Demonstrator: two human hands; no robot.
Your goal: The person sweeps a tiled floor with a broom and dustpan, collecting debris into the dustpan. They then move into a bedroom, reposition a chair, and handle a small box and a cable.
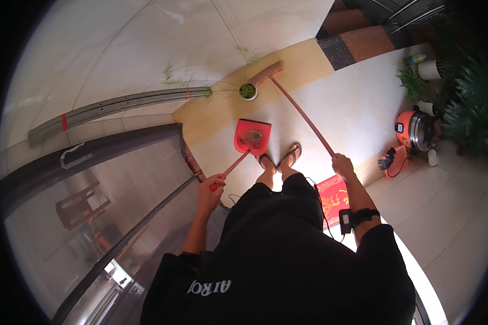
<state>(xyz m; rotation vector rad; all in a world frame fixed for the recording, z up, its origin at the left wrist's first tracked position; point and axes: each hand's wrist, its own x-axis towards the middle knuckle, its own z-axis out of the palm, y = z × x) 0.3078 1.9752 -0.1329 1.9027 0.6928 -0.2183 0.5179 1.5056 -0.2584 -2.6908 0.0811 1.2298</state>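
My left hand (212, 190) is closed around the handle of a red dustpan (252, 136), which lies on the floor just in front of my sandalled feet, with brownish debris in its pan. The fingers of my right hand (342, 165) grip the upper end of a long reddish broom handle (303, 115). At the far end of that handle, the broom head (268, 73) rests on the yellow floor band, right beside a small white pot (248, 91) with a green plant.
A metal rail (122, 105) leans along the wall at left, above a dark-framed door panel (142, 144). Potted plants (412, 83), an orange cooker (415, 130) and a pink dustpan-like container (397, 162) stand at right. A red patterned mat (333, 199) lies near my right forearm.
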